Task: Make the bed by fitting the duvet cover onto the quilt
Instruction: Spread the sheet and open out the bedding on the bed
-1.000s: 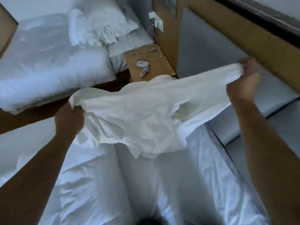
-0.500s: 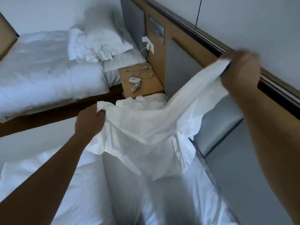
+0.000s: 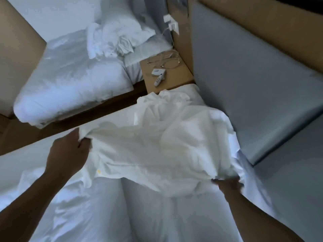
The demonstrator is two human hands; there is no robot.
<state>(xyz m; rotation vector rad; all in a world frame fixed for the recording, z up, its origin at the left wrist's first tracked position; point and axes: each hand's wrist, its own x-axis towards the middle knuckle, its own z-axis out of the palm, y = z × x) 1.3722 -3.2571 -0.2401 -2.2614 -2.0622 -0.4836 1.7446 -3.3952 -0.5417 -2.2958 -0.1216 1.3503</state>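
Note:
The white duvet cover [image 3: 157,147] lies bunched and crumpled across the head end of the near bed. My left hand [image 3: 67,154] grips its left edge, fingers pinched into the fabric. My right hand [image 3: 229,186] holds the cover's lower right corner, partly hidden under the cloth. Below the cover, the bluish-white quilt [image 3: 139,212] spreads over the bed toward me in long folds.
A grey padded headboard [image 3: 253,84] rises right of the bed. A wooden nightstand [image 3: 174,79] with a remote, a small white device and cables stands behind the cover. A second bed [image 3: 70,81] with rumpled bedding and pillows is at the back left, across a dark floor gap.
My right hand has dropped from high by the wall down to the bed, bringing the cover's edge with it. The cover now rests on the bed instead of hanging stretched in the air.

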